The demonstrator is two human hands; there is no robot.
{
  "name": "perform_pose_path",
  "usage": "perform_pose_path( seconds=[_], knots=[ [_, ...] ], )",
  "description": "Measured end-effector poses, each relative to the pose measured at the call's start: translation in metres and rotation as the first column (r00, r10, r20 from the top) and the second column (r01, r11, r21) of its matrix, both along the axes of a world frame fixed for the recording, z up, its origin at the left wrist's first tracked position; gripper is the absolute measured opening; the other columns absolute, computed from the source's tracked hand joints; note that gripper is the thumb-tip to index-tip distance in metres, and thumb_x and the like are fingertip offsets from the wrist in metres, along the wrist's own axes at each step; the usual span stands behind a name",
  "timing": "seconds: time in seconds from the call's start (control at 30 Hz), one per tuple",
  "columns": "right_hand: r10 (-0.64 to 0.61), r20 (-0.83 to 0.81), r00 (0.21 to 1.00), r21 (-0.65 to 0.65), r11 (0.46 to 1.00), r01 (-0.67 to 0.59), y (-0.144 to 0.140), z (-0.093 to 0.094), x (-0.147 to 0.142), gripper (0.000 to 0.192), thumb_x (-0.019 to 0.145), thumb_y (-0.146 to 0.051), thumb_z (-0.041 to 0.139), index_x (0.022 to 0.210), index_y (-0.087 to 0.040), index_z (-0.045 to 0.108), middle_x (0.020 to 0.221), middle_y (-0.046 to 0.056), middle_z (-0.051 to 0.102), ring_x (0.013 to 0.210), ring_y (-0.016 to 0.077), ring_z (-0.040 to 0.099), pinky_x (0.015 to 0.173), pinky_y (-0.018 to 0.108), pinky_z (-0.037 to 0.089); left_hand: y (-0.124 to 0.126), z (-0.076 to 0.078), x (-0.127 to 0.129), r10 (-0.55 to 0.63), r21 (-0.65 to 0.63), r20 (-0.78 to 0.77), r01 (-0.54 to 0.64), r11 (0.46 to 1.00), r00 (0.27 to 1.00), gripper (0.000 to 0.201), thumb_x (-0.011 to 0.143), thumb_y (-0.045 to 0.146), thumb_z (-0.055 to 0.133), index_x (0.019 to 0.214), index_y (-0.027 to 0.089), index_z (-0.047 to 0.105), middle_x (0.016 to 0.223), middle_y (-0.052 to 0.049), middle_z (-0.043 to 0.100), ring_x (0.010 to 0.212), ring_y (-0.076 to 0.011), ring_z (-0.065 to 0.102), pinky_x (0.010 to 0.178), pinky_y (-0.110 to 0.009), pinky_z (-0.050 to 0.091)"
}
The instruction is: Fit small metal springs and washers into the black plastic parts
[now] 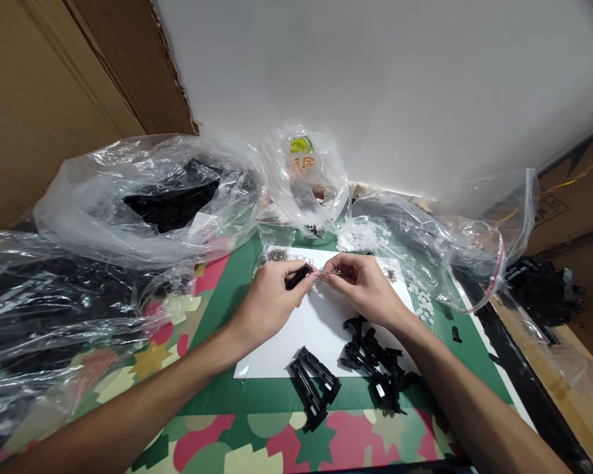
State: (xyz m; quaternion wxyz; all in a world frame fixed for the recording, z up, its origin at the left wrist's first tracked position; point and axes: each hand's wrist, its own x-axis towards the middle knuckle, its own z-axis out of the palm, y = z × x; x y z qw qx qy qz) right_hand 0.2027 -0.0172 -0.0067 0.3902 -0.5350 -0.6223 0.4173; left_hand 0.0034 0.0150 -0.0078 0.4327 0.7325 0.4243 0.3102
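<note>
My left hand is closed on a small black plastic part, held above a white sheet. In the pinch of my right hand is a thin metal piece, which reaches over to the left fingertips; its exact kind is too small to make out. Below the hands lie two long black plastic parts and a jumbled pile of black plastic parts. Small dark metal pieces are heaped beyond my left hand, with another little heap beyond my right.
Clear plastic bags, one with black contents, crowd the left and back. White round discs are scattered at the right, beside a zip bag. A white wall rises behind, and cardboard stands at the left.
</note>
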Motion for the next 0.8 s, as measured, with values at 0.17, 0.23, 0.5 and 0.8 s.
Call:
perform_pose_path(
  seconds=[0.17, 0.23, 0.5, 0.8],
  knots=[
    [-0.012, -0.095, 0.995, 0.004, 1.0, 0.012, -0.002, 0.005, -0.001, 0.022, 0.094, -0.038, 0.071, 0.089, -0.017, 0.07, 0.079, 0.002, 0.068, 0.069, 0.0136, 0.059, 0.062, 0.026, 0.045, -0.001, 0.001, 0.001, -0.026, -0.183, 0.131, 0.05, 0.982, 0.991, 0.041, 0.1, 0.047, 0.064, 0.072, 0.019, 0.055, 0.057, 0.006, 0.051, 0.049, -0.0096, 0.042, 0.048, -0.023, 0.031],
    [-0.03, -0.147, 0.989, 0.019, 0.999, 0.033, -0.003, 0.006, 0.0, 0.022, 0.093, -0.038, 0.073, 0.089, -0.017, 0.07, 0.079, 0.002, 0.067, 0.068, 0.0133, 0.058, 0.061, 0.026, 0.045, -0.002, 0.003, 0.002, -0.025, -0.295, 0.219, 0.091, 0.951, 0.975, 0.038, 0.101, 0.051, 0.062, 0.081, 0.019, 0.059, 0.059, 0.006, 0.053, 0.05, -0.0098, 0.043, 0.048, -0.023, 0.03],
    [-0.075, -0.185, 0.98, 0.159, 0.982, 0.105, -0.008, 0.007, -0.006, 0.01, 0.093, -0.03, 0.072, 0.091, -0.02, 0.071, 0.089, 0.005, 0.075, 0.082, 0.0177, 0.071, 0.076, 0.031, 0.058, -0.016, 0.013, 0.007, 0.043, -0.56, 0.5, 0.285, 0.778, 0.865, 0.021, 0.107, 0.04, 0.056, 0.103, 0.019, 0.057, 0.063, 0.004, 0.057, 0.057, -0.0112, 0.046, 0.055, -0.022, 0.034],
    [-0.1, 0.062, 0.993, 0.334, 0.94, 0.074, -0.013, 0.01, -0.001, 0.008, 0.097, -0.019, 0.065, 0.092, -0.022, 0.071, 0.091, 0.003, 0.072, 0.077, 0.0157, 0.065, 0.068, 0.029, 0.053, -0.025, 0.015, 0.005, 0.114, -0.648, 0.656, 0.479, 0.593, 0.746, 0.011, 0.11, 0.03, 0.052, 0.112, 0.021, 0.057, 0.078, -0.001, 0.063, 0.062, -0.014, 0.057, 0.066, -0.026, 0.045]
  ],
)
